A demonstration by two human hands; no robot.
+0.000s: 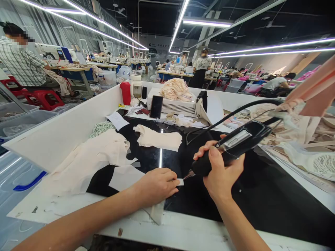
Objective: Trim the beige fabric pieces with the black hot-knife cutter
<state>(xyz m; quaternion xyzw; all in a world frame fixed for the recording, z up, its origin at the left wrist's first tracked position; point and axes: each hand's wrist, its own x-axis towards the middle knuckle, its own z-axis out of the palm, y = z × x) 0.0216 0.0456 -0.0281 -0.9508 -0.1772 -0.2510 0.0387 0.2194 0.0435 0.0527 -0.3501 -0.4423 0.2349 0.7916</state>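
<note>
My right hand (222, 170) is wrapped round a black corded hand tool (230, 146) with a narrow metal tip. The tool slants down to the left, and its tip meets the end of a small white strip (180, 182). My left hand (159, 184) is closed over the strip's other end, low on the black work surface (199, 205); its fingertips partly hide the strip. Beside my left wrist lies a pale flat piece (125, 177). Beyond the hands is a stack of cream fabric pieces (158, 137).
Cream fabric (86, 164) is heaped at the left. A phone (156, 107) leans on a white vented box (172, 106) bearing more fabric. A red cup (125, 93) and a jar (136, 86) stand behind. The tool's black cable (235, 109) arches right, near hanging pink fabric (311, 90).
</note>
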